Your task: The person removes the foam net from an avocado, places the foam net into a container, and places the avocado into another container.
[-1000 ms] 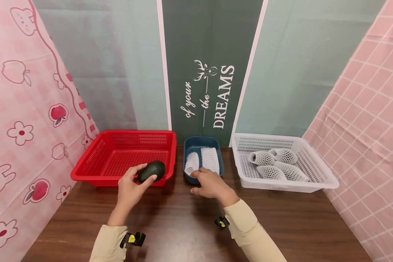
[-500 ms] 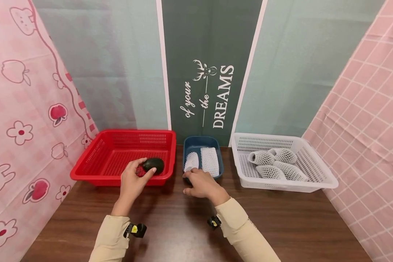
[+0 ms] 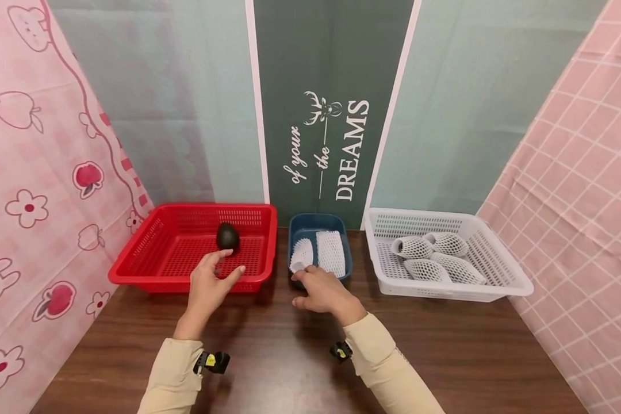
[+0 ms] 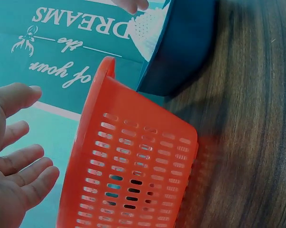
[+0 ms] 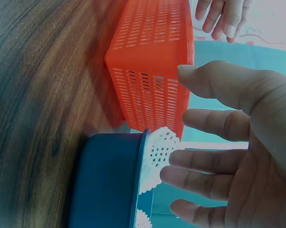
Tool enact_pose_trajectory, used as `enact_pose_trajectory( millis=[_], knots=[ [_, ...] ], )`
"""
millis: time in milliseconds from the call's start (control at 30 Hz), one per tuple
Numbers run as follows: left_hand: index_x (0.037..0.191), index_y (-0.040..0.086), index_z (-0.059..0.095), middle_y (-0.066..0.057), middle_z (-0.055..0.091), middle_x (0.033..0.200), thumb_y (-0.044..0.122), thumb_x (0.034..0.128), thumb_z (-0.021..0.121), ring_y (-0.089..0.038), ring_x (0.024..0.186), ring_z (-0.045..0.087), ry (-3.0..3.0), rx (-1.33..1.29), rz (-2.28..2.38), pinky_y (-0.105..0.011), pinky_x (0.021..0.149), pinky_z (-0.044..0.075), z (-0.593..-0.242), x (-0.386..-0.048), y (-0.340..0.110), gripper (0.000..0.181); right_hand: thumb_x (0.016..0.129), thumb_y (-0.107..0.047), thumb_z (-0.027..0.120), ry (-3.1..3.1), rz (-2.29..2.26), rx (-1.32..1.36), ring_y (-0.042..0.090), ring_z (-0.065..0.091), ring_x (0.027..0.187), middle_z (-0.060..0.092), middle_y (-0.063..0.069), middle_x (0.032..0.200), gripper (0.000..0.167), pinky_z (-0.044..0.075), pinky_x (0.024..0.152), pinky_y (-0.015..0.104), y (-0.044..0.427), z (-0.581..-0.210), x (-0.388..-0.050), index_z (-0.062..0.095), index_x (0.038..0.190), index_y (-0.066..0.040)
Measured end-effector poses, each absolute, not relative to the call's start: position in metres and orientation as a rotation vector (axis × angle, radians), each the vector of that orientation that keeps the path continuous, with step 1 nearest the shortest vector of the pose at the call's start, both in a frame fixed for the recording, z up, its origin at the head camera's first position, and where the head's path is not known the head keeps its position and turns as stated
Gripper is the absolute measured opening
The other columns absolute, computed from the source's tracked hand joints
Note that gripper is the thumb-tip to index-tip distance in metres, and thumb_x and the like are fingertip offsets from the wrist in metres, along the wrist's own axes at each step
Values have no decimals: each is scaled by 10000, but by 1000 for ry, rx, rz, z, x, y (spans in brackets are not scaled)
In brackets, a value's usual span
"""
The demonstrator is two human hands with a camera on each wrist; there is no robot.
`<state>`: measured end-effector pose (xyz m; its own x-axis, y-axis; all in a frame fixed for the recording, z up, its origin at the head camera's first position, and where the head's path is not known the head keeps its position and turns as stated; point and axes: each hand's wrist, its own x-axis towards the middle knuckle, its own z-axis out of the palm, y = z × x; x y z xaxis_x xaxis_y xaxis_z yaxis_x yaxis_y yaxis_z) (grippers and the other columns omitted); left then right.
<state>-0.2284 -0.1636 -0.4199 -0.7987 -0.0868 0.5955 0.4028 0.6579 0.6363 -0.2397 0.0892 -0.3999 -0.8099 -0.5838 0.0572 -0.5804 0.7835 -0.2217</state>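
A dark green, avocado-like fruit [image 3: 227, 237] lies in the red basket [image 3: 192, 280]. Over that basket's front rim, the left hand [image 3: 207, 287] has its fingers spread and holds nothing; the left wrist view also shows this hand [image 4: 19, 161] empty beside the red wall. The right hand [image 3: 327, 292] hovers at the front of the blue container [image 3: 348, 253], its fingertips by a white foam net [image 3: 302, 253]. A second foam net [image 3: 331, 253] lies beside it. In the right wrist view the fingers of the right hand [image 5: 228, 152] are extended, with nothing gripped.
At the right, a white basket [image 3: 445, 292] holds several dark items in white foam nets [image 3: 460, 269]. All containers stand on a brown wooden table [image 3: 279, 356]. Behind them hangs a green cloth with lettering [image 3: 326, 144]; pink patterned cloths flank both sides.
The left hand has let go of the dark fruit, which now lies farther back in the red basket. The right hand has shifted slightly left and stays at the blue container.
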Motion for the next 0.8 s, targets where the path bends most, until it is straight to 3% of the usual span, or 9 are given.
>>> enact_pose_trajectory(
  millis=[300, 800],
  knots=[
    [1109, 12, 637, -172, 584, 1104, 173, 706, 813, -316, 1020, 546, -2411, -377, -899, -489, 834, 450, -412, -208, -150, 469, 772, -316, 724, 2987, -418, -941, 279, 561, 981, 581, 103, 1091, 455, 442, 809, 486, 110, -398, -234, 623, 1145, -76],
    [1059, 67, 674, -109, 604, 1056, 242, 684, 820, -261, 959, 572, -2489, -579, -781, -412, 781, 490, -415, -203, -117, 439, 783, -312, 729, 3025, -500, -708, 283, 543, 1023, 565, 101, 1134, 471, 406, 830, 520, 146, -397, -234, 610, 1180, -87]
  ],
)
